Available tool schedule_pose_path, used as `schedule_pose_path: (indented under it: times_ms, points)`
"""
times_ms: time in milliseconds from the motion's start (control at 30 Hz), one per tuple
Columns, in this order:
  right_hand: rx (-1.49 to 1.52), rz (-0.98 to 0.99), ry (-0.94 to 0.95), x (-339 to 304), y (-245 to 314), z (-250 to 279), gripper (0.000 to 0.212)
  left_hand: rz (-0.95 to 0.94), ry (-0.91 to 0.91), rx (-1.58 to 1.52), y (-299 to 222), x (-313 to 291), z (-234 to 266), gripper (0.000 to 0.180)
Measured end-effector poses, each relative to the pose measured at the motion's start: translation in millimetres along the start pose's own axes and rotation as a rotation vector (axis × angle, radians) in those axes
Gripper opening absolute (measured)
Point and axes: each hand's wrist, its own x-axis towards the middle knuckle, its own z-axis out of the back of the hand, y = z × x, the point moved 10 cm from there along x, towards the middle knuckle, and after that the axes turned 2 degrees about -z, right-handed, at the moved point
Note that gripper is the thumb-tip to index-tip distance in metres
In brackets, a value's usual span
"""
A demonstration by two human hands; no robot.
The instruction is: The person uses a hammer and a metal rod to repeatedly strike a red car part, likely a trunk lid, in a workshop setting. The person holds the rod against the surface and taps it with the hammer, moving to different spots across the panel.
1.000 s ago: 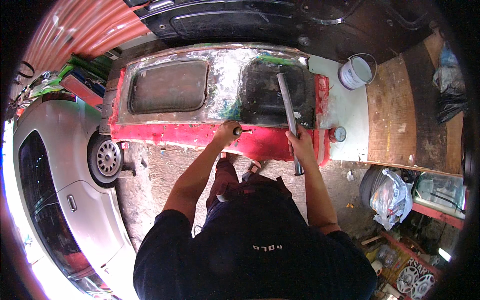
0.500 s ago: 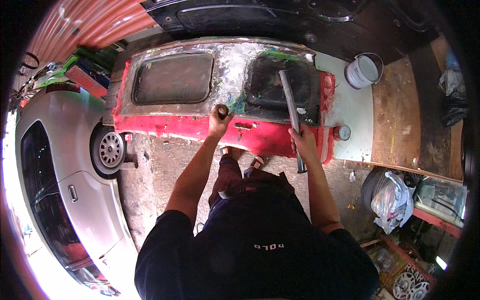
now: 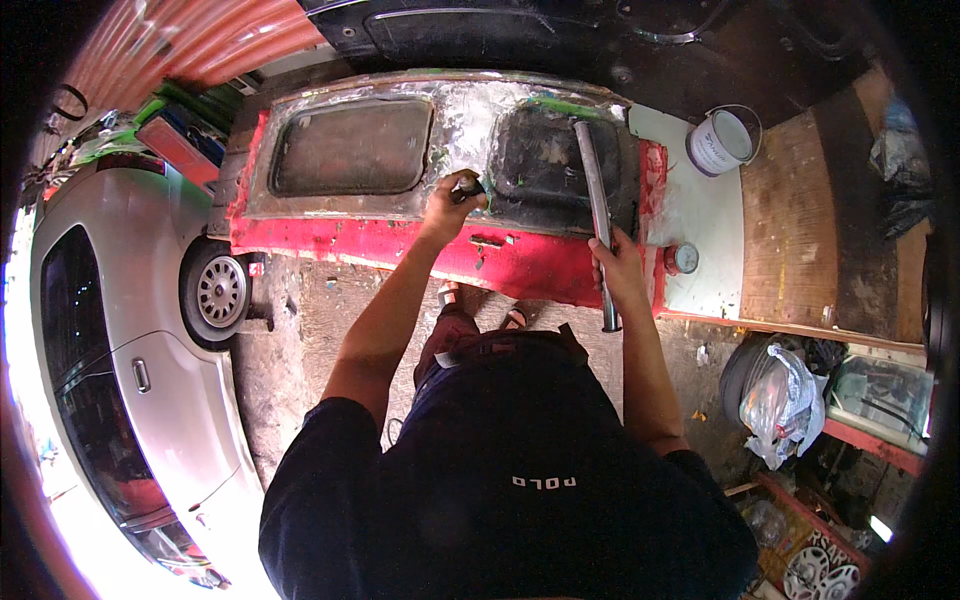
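A vehicle body panel (image 3: 462, 125) lies flat before me, grey and patchy white with two dark rounded-corner recesses and a bright red band along its near side. My left hand (image 3: 446, 210) is over the panel's middle, fingers closed round a small dark rounded object (image 3: 472, 187); its kind cannot be made out. Toward the panel's right end, my right hand (image 3: 622, 268) grips a long, narrow grey bar (image 3: 592, 180) near its lower end. The bar points away from me across the right recess. Whether it touches the panel cannot be told.
On the white board to the right stand a white pail (image 3: 718, 142) and a small tin (image 3: 681, 259). A silver car (image 3: 170, 340) is at the left. Bagged items (image 3: 782, 400) and a wheel lie at lower right. A large black panel (image 3: 480, 35) spans the far side.
My left hand has moved farther out and slightly right, turning the dark object more into sight. The right hand and bar have shifted slightly right and away from me.
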Motion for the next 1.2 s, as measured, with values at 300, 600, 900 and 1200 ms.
schedule_pose_path:
  times_ms: [300, 600, 900, 1200]
  points:
    - [0.015, 0.03, -0.025, -12.2, 5.4, 10.6, 0.023, 0.009, -0.015, 0.328, 27.2, -3.6, -14.9, 0.044]
    - [0.002, 0.035, -0.057, -16.4, 3.7, 23.2, 0.026, 0.012, -0.007, 0.188, 28.4, -8.0, -34.2, 0.042]
    - [0.037, 0.0, -0.102, -25.6, 1.2, 23.8, 0.035, 0.026, 0.01, 0.104, 22.1, -10.7, -48.0, 0.036]
    - [-0.074, -0.014, -0.18, -32.2, 10.3, 15.0, 0.039, 0.06, 0.1, 0.126, 33.3, 3.0, -51.6, 0.042]
